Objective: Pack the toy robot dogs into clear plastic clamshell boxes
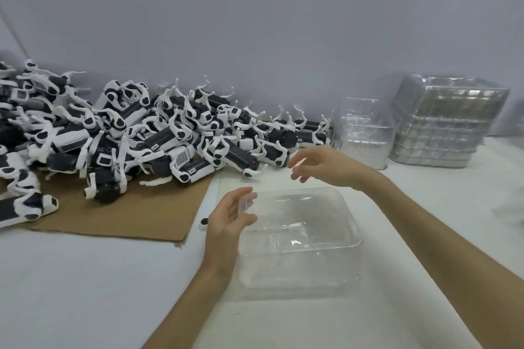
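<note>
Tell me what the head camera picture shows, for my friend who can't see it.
A person's left hand holds the left edge of an empty clear clamshell box on a white table, while the right hand hovers open above it. A pile of black-and-white toy robot dogs lies behind on cardboard, with stacks of clear boxes at right.

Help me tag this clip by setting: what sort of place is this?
Probably a packing bench in a toy workshop or factory: a heap of identical toy robot dogs on cardboard, stacks of empty clear clamshell boxes, and one open box.
</note>
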A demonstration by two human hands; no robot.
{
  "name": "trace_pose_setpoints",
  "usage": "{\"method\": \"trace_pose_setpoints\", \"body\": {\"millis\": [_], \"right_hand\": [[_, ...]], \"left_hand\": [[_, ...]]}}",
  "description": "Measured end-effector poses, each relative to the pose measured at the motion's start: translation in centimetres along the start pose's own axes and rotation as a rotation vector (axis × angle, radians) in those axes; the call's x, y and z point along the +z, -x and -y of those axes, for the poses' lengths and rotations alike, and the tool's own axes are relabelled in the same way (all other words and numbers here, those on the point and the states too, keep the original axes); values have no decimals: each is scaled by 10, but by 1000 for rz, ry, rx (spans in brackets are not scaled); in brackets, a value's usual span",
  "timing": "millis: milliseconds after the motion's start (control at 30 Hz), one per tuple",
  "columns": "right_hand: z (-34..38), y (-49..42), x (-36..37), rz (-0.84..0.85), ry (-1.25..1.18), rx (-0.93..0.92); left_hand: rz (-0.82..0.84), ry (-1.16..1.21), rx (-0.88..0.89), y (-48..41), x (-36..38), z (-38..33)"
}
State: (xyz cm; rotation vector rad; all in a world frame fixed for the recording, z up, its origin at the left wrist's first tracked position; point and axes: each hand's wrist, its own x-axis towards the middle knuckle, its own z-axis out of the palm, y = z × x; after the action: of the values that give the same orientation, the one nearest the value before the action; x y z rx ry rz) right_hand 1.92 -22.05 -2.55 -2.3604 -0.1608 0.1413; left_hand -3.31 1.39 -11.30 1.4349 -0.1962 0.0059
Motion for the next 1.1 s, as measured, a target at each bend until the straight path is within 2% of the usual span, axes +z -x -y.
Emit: {"method": "trace_pose_setpoints", "body": {"millis": [133, 233, 333, 433, 567, 767, 967, 1100], "right_hand": [[24, -60, 11, 122, 399, -27], [34, -83, 29, 204, 522, -27], [34, -87, 46, 157, 529, -33], [36, -76, 51, 5, 504, -96], [45, -45, 39, -224, 222, -193], [49, 8, 21, -366, -247, -242], [36, 69, 6, -403, -992, -232], [26, 104, 22, -259, -1566, -253]], "left_hand": [[-2, -21, -3, 1, 0, -2], [-6, -15, -16, 4, 0, -5], [2, -16, -20, 7, 1, -9], [0, -18, -23, 9, 0, -10], [9, -50, -22, 13, 2, -11], [31, -75, -35, 13, 3, -12], [121, -90, -47, 15, 3, -13], [162, -138, -18, 18, 4, -18]]}}
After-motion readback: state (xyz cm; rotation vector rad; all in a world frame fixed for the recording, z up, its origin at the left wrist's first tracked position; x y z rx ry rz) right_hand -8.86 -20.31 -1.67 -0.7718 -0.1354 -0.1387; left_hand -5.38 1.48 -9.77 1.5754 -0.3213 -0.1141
